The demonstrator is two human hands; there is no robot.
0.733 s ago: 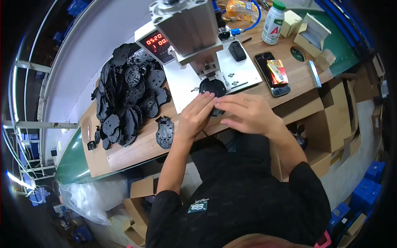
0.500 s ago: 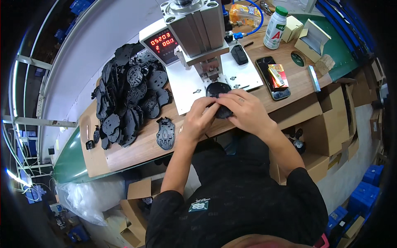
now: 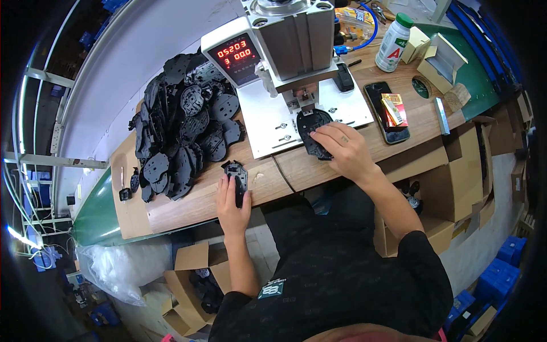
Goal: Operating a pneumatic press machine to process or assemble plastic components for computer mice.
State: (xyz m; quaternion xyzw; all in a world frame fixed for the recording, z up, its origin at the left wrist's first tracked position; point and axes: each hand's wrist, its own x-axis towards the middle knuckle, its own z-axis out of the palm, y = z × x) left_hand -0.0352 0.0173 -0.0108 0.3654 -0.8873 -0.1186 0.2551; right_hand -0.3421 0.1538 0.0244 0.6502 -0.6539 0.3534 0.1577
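A black plastic mouse-shaped base plate (image 3: 312, 128) lies on the white bed of a bench press (image 3: 301, 51), its far end beneath the press head. My right hand (image 3: 346, 149) has closed on its near right part, fingertips on the upper face. At the bench's front, my left hand (image 3: 232, 208) grips a second black base plate (image 3: 237, 170), fingers over its left side and thumb along its right. The hand covers much of that piece. A large heap of similar black plates (image 3: 182, 131) stands left of the press.
A digital counter box (image 3: 233, 52) is fixed beside the press. To the right lie a phone (image 3: 373, 102) with a small red-yellow box (image 3: 394, 111) on it, a white bottle (image 3: 393, 45) and an opened carton (image 3: 441, 62). Cardboard boxes (image 3: 461, 171) stand below the bench edge.
My left hand has left the plate at the press and moved left onto the plate on the bench. My right hand stays at the press. The counter's lower reading has changed.
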